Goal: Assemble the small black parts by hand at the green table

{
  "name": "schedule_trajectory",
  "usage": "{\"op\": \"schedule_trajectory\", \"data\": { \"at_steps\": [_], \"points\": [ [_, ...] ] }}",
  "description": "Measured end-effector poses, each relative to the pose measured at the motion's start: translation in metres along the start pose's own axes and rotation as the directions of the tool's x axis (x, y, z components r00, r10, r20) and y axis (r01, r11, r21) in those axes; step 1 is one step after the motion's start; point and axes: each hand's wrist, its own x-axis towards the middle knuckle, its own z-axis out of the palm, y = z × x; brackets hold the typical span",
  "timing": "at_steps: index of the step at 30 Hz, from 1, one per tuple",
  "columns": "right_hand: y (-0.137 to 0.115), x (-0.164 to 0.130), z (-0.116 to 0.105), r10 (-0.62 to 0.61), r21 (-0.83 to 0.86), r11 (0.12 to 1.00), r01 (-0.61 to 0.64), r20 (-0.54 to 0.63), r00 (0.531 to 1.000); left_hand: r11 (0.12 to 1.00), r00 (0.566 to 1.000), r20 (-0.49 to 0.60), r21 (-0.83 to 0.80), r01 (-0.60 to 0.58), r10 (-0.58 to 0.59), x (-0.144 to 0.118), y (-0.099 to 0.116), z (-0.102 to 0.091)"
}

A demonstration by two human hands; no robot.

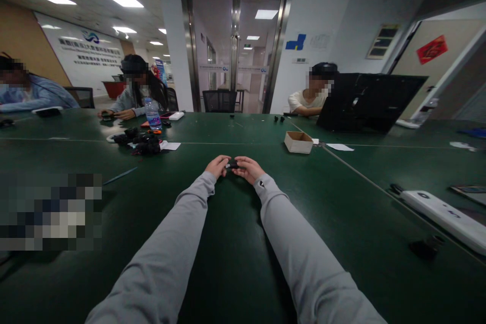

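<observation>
Both my arms, in grey sleeves, stretch out over a dark green table (235, 243). My left hand (217, 166) and my right hand (248, 168) meet at the middle of the table. Between their fingertips they pinch a small black part (232, 165); it is too small to make out further. The hands rest on or just above the tabletop.
A small open cardboard box (298, 142) sits beyond my right hand. A pile of black parts (140, 144) and a water bottle (152, 114) lie at the far left. A black laptop (366, 102) stands at the far right, a white device (446, 216) at the right edge. Three people sit around the table.
</observation>
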Motion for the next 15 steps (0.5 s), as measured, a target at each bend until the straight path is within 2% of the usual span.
{"op": "schedule_trajectory", "data": {
  "at_steps": [15],
  "points": [
    [0.0007,0.0025,-0.0029,0.009,-0.001,1.000,-0.009,0.009,1.000,0.999,0.999,-0.022,0.026,-0.026,0.027,0.0020,-0.0061,-0.0015]
  ]
}}
